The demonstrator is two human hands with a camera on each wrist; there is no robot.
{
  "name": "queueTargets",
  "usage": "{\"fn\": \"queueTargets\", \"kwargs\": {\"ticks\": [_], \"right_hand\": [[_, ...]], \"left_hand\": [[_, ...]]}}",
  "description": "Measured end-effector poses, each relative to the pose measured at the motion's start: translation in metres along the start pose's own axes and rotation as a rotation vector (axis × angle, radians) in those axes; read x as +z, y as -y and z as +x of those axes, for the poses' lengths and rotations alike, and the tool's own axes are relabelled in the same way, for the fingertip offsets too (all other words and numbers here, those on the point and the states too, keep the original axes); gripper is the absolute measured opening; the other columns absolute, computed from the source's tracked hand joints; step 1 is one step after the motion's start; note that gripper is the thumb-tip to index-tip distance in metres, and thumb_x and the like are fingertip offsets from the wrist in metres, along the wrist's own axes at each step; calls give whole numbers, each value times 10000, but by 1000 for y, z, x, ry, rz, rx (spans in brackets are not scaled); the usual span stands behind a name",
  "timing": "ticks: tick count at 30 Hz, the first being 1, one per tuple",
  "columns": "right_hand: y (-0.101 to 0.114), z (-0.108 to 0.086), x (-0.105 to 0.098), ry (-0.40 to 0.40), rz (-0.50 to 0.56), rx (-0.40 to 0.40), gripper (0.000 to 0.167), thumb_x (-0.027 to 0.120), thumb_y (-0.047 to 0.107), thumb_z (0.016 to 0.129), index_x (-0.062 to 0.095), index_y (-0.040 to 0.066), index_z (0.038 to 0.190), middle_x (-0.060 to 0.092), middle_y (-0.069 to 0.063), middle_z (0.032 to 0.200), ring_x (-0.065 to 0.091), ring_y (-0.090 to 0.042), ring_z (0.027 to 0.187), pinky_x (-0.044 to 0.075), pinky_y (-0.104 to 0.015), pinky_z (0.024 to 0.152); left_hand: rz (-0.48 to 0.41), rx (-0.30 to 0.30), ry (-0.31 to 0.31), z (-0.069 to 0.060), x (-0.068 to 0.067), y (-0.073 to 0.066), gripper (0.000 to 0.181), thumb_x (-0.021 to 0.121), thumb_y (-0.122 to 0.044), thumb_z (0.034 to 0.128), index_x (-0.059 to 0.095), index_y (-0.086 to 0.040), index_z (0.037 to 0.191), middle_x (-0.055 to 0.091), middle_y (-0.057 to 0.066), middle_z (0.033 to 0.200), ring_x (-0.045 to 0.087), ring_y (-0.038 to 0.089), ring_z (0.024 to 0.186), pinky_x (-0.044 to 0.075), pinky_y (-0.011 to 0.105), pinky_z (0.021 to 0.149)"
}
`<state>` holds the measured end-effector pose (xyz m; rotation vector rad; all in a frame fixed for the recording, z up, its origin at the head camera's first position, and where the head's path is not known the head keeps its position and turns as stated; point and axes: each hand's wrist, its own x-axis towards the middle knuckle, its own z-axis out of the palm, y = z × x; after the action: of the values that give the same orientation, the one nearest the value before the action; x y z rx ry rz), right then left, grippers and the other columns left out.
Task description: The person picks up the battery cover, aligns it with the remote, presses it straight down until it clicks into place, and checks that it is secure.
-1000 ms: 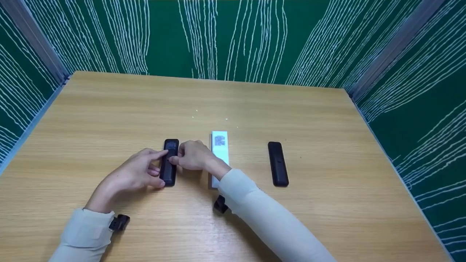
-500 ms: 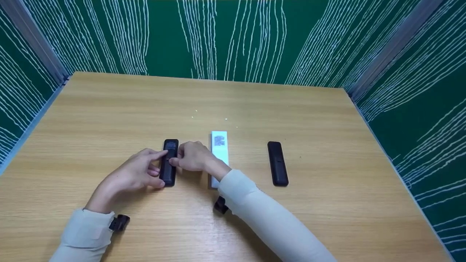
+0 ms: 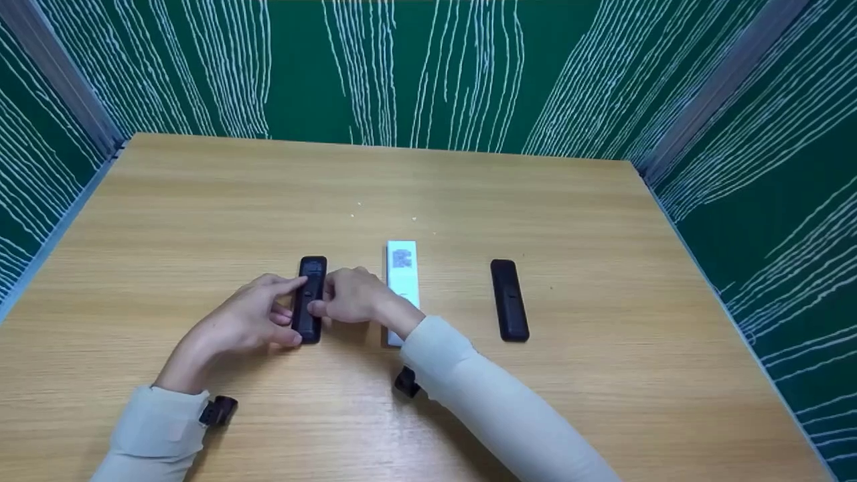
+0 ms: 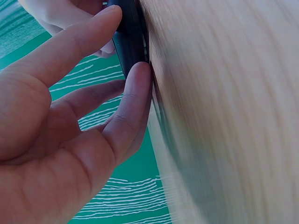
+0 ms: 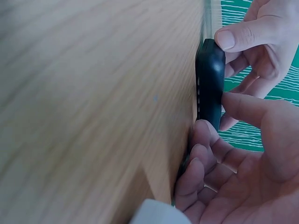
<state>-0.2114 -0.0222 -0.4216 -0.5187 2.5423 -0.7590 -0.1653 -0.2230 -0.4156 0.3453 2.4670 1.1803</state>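
Note:
A black remote control point(image 3: 310, 292) lies on the wooden table between both hands, its back with a small central mark facing up. My left hand point(image 3: 246, 316) holds it from the left: the index finger rests on its back and the thumb touches its near end. From the right side, my right hand point(image 3: 356, 296) pinches it, thumb on the upper face and the other fingers curled along the edge. The wrist views show the remote control point(image 5: 211, 84) edge-on, close to the tabletop, with small raised bits along its underside.
A narrow white box-like item point(image 3: 402, 268) with a printed square code lies just beyond the right wrist, partly covered by it. Another black remote control point(image 3: 510, 301) lies farther right. Tiny white specks dot the table point(image 3: 375, 174), which green white-streaked panels surround.
My right hand has slid slightly nearer along the remote control, its thumb now lower on the back. The left hand keeps its place.

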Motion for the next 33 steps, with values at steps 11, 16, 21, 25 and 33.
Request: {"fn": "queueTargets", "kwargs": {"ticks": [11,16,21,25,33], "right_hand": [[2,-6,2,25,-14,-4,256,752,420,986,686,179,929,635,26,765,531,-145,703,406,-269,637],[2,-8,1,34,-23,-14,255,763,422,976,688,179,960,629,26,767,530,-142,695,408,-267,639],[1,-7,-1,47,-27,-15,274,770,428,969,677,173,937,625,33,774,530,-131,691,416,-262,634],[0,-5,-4,75,-18,-9,299,782,426,960,656,166,883,605,48,750,510,-109,656,406,-252,610],[-2,-1,-7,103,8,-26,295,795,395,953,644,165,845,622,36,772,518,-109,668,417,-238,619]], "left_hand": [[-9,-14,-1,-1,-1,-1,987,872,61,786,355,21,1626,465,246,1445,628,320,1135,546,439,1010],[-19,-18,-2,0,0,0,992,871,73,783,355,17,1628,462,236,1446,620,312,1129,541,423,992],[-25,-11,1,0,0,0,994,875,78,779,354,27,1624,463,240,1434,624,312,1118,546,419,981],[-6,-14,1,0,0,-1,986,880,61,789,360,18,1626,472,231,1414,626,305,1115,542,418,988],[-1,-28,1,0,0,-1,986,876,63,794,356,12,1630,469,222,1420,626,305,1125,539,422,998]]}}
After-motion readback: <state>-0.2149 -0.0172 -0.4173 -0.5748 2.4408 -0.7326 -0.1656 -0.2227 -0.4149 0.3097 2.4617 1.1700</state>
